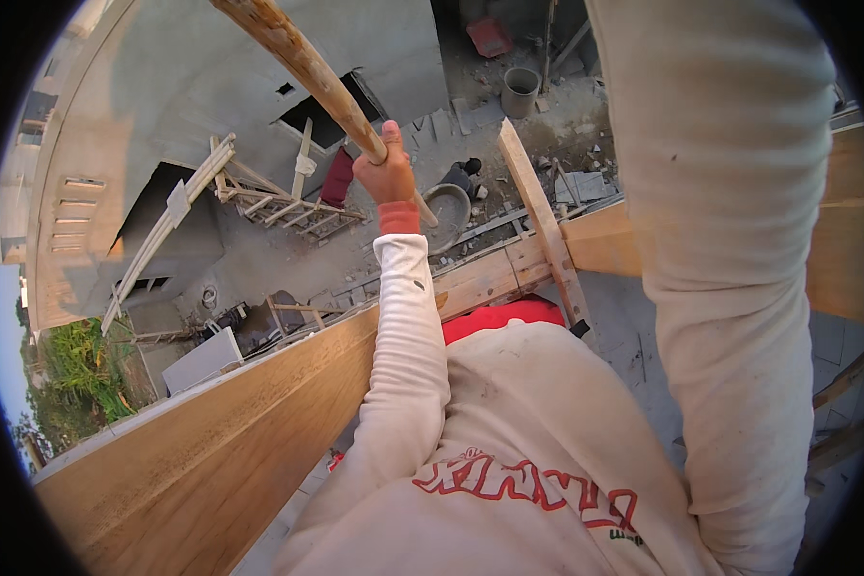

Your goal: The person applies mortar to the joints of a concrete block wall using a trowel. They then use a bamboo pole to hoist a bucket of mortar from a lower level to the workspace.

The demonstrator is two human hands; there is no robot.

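Observation:
A long round wooden pole [302, 62] slants across the upper part of the view, its upper end cut off by the frame. My left hand [386, 178] is wrapped round it near its lower end, thumb pointing up along the wood. A short length of the pole shows below the fist. Up the right side reaches my right arm [730, 192] in a pale sleeve; its hand lies beyond the top edge, out of sight. Close below my left forearm runs a wide wooden board [230, 432]. An upright wooden batten [538, 206] crosses the boards right of the left hand.
Far below, beyond the board edge, lies a rubble-strewn yard with a grey bucket [520, 91], a round tub [446, 216], a crouching person [463, 175] and a wooden ladder [307, 226]. Bundled poles [168, 226] lean near a grey wall [355, 38]. Another board [600, 238] continues rightward.

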